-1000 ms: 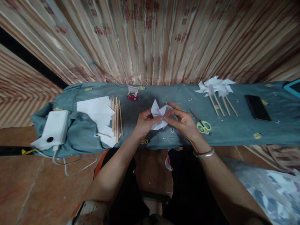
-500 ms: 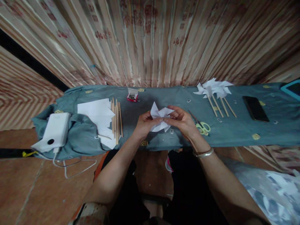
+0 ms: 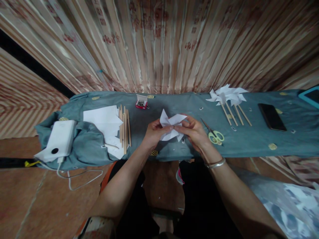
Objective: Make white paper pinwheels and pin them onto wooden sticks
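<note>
Between my two hands is a white paper pinwheel (image 3: 171, 123), its folded points spread out around the middle. My left hand (image 3: 154, 132) pinches it from the left, thumb pressed near the centre. From the other side my right hand (image 3: 194, 131) grips it, thumb also at the centre and fingers behind the paper. The fingers behind are partly hidden. Just right of my right hand lie scissors (image 3: 215, 136) with yellow-green handles. Beyond the pinwheel, to the left, stands a small open red box (image 3: 141, 105) of metal pins or tacks.
Wooden sticks (image 3: 124, 129) and white paper sheets (image 3: 99, 118) lie to the left, near a white power bank (image 3: 59, 139) with a cable. Several finished pinwheels on sticks (image 3: 229, 95) and a black phone (image 3: 271, 116) lie right on the blue-green cloth (image 3: 249, 142). A curtain (image 3: 159, 49) hangs behind.
My right fingers have closed in more on the pinwheel's right side, and the wrist has shifted slightly left. My left hand keeps its pinch.
</note>
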A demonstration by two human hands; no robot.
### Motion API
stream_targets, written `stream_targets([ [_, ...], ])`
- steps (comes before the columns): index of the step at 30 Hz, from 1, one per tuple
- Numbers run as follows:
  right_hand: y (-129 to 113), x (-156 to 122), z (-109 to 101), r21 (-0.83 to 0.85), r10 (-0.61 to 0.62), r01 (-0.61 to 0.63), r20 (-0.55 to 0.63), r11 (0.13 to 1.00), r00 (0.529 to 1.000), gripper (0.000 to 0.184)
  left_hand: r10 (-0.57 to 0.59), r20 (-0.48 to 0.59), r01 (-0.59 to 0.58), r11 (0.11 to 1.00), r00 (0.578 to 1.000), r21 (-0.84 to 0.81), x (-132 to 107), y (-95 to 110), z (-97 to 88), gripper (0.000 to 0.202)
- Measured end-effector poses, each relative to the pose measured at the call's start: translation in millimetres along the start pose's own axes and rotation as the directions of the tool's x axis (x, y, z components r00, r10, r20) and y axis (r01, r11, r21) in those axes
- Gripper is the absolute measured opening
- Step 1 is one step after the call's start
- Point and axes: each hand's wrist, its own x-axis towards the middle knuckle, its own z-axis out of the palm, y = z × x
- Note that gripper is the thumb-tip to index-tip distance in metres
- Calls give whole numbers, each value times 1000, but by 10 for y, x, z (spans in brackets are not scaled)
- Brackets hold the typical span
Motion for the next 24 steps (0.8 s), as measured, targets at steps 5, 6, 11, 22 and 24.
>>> stream_targets([
  [5, -4, -11, 10, -6, -7, 8, 71, 1000, 997, 38, -7, -15, 7, 1000, 1000, 4, -11, 23, 11, 44],
  [6, 4, -9, 3, -14, -14, 14, 65, 1000, 998, 38, -8, -15, 8, 1000, 1000, 8, -15, 27, 11, 44],
  [11, 39, 0, -36, -75, -34, 38, 55, 996, 998, 32, -9, -11, 9, 999, 1000, 39, -28, 29, 10, 44],
  [22, 49, 21, -56, -112, -80, 86, 55, 990, 995, 27, 16, -38, -11, 991, 999, 130, 4, -19, -25, 37],
  [24, 48, 23, -52, -116, -85, 92, 60, 989, 995, 25, 22, -46, -15, 990, 999, 143, 7, -29, -32, 36],
])
